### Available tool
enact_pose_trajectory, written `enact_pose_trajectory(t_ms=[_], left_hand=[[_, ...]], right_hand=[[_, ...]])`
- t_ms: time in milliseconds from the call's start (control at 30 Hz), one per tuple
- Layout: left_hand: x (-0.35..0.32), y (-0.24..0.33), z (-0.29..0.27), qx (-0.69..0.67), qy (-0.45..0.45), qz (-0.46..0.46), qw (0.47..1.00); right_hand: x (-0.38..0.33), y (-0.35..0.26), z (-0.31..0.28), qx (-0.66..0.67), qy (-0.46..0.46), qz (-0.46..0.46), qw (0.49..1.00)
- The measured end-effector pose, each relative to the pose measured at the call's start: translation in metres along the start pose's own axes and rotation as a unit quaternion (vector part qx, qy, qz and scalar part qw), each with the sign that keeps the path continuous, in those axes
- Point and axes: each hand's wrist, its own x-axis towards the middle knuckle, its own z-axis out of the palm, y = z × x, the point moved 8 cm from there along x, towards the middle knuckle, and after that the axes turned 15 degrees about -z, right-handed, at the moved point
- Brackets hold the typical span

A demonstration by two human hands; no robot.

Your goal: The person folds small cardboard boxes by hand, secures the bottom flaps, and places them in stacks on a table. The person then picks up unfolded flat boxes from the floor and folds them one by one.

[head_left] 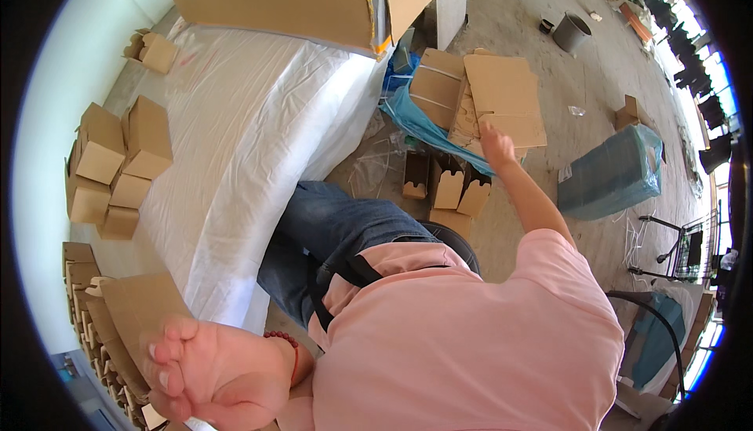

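Observation:
My right hand [496,145] reaches out to the right of my legs, its fingers closed at the lower part of a flattened cardboard box [506,90]. That sheet lies tilted on a pile of flat cardboard, beside a strapped bundle of flat cardboard [437,86]. Blue plastic sheeting [420,121] spreads under the pile. At the lower left, close to me, my left hand [223,368] is held palm up. Its fingers are loosely bent and apart, with nothing in them. A red bead bracelet [284,338] circles that wrist.
A table under white sheeting [235,117] carries a large open carton [274,0] and several folded small boxes [102,145]. More small boxes [451,188] stand on the floor below the pile. A blue-wrapped bundle [612,172] and a black cart [690,247] are at the right.

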Motion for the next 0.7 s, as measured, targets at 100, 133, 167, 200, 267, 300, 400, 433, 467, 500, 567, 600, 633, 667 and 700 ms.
enact_pose_trajectory(t_ms=[100,133,167,200,267,300,400,433,467,500,567,600,633,667,700], left_hand=[[0.001,-0.010,-0.001,0.047,-0.031,-0.029,0.998],[0.000,-0.013,0.000,0.070,-0.045,-0.039,0.996],[0.000,-0.016,-0.001,0.095,-0.051,-0.042,0.993],[0.000,-0.019,-0.002,0.120,-0.057,-0.046,0.990],[-0.004,-0.032,0.003,0.161,-0.066,-0.059,0.983],[-0.007,-0.038,0.006,0.181,-0.068,-0.069,0.979],[-0.008,-0.044,0.006,0.177,-0.094,-0.088,0.976],[-0.008,-0.045,0.004,0.163,-0.102,-0.090,0.977],[-0.010,-0.048,0.004,0.170,-0.101,-0.099,0.975],[-0.012,-0.053,0.006,0.179,-0.099,-0.107,0.973],[-0.011,-0.056,0.010,0.192,-0.110,-0.108,0.969],[-0.011,-0.058,0.011,0.210,-0.113,-0.108,0.965],[-0.010,-0.060,0.012,0.211,-0.114,-0.114,0.964],[-0.009,-0.061,0.013,0.210,-0.117,-0.122,0.963],[-0.008,-0.062,0.010,0.202,-0.113,-0.127,0.964]], right_hand=[[-0.006,0.036,-0.027,0.094,-0.051,0.073,0.992],[-0.006,0.047,-0.035,0.126,-0.043,0.085,0.987],[-0.009,0.046,-0.039,0.118,-0.004,0.043,0.992],[-0.012,0.041,-0.042,0.110,0.036,0.000,0.993],[-0.023,0.040,-0.017,0.073,0.009,0.054,0.996],[-0.025,0.035,-0.011,0.046,-0.005,0.043,0.998],[-0.022,0.029,-0.005,0.045,-0.012,0.013,0.999],[-0.018,0.031,-0.006,0.055,-0.007,0.002,0.998],[-0.018,0.029,-0.006,0.046,0.002,-0.012,0.999],[-0.022,0.027,-0.004,0.037,0.011,-0.028,0.999],[-0.017,0.019,0.004,0.033,-0.003,-0.008,0.999],[-0.019,0.020,0.014,0.036,-0.031,0.033,0.998],[-0.020,0.021,0.016,-0.015,0.021,0.005,1.000],[-0.026,0.037,0.024,-0.065,0.122,-0.024,0.990],[-0.019,0.047,0.024,-0.046,0.042,0.036,0.997]])
